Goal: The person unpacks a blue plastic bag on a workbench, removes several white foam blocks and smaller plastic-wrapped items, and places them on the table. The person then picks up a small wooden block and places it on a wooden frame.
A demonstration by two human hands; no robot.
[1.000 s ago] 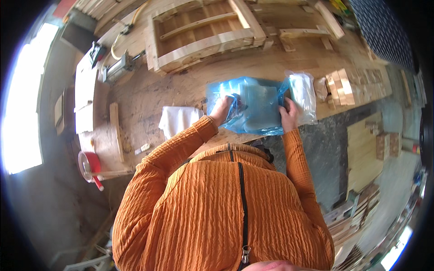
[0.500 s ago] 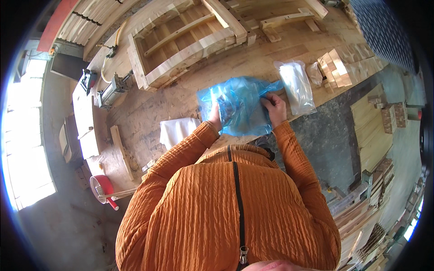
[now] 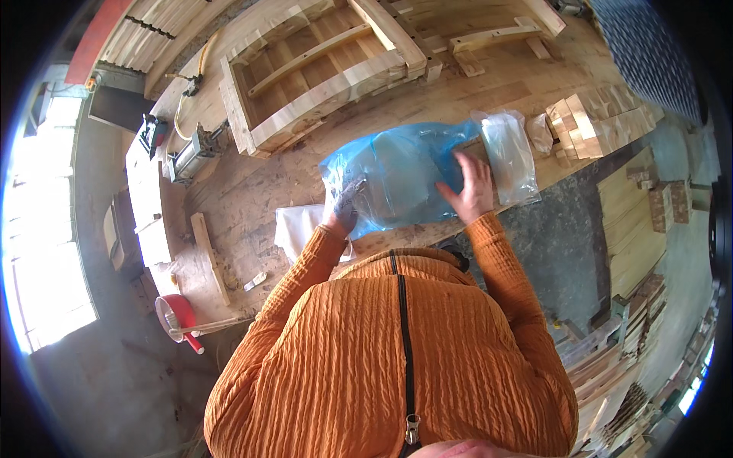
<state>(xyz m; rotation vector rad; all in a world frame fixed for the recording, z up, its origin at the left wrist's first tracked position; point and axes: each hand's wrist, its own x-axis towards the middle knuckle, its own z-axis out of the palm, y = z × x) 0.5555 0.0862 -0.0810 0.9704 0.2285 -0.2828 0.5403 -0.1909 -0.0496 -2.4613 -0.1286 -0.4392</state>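
Note:
A translucent blue plastic bag (image 3: 401, 179) lies spread over the front edge of the wooden workbench, right before me. My left hand (image 3: 340, 216) is at the bag's left end; blue film covers its fingers, so their grip is unclear. At the bag's right end is my right hand (image 3: 475, 189), open, with thumb and fingers apart against the film. A clear plastic packet of whitish material (image 3: 510, 156) lies just right of that hand. Partly under my left forearm is a white sheet (image 3: 294, 225).
Beyond the bag stands a wooden frame (image 3: 328, 91) on the workbench (image 3: 229, 191). A metal cylinder clamp (image 3: 195, 156) sits left, with a red-handled pan (image 3: 177, 317) near the front left corner. Wooden blocks (image 3: 580, 126) are stacked at right; a dark patterned thing (image 3: 653, 57) hangs upper right.
The bag has been spread wider and flatter. My left hand has moved left and toward me. My right hand has let go of the bunched film and opened its fingers.

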